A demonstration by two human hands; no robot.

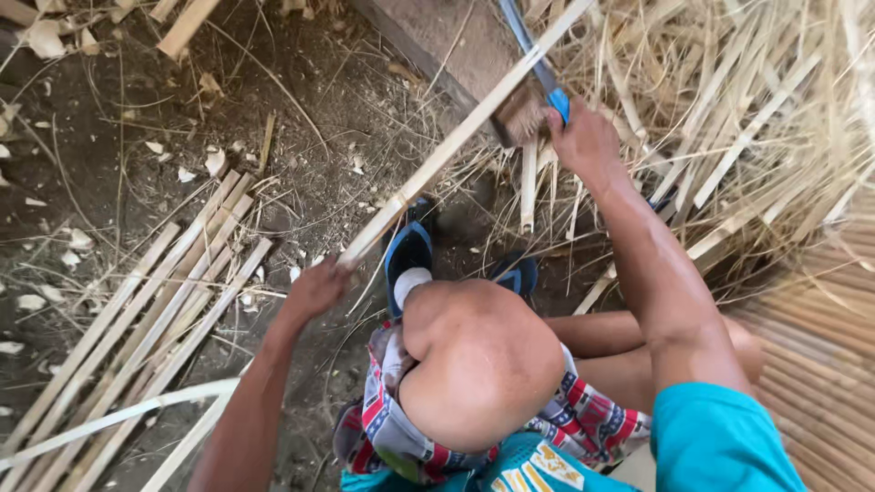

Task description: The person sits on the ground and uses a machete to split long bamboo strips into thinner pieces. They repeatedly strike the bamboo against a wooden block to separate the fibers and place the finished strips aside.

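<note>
My left hand (314, 290) grips the near end of a long pale bamboo strip (456, 138) that slants up to the right. My right hand (583, 137) is closed around the blue handle of a knife (538, 77) whose blade meets the strip near a wooden block (521, 117). My bent knee (478, 360) and a foot in a blue sandal (406, 260) lie between the two arms.
Several split bamboo strips (137, 328) lie side by side on the dirt at the left. A heap of thin bamboo shavings (747, 118) fills the upper right. A woven bamboo mat (820, 355) covers the right edge. Chips are scattered on the ground (182, 118).
</note>
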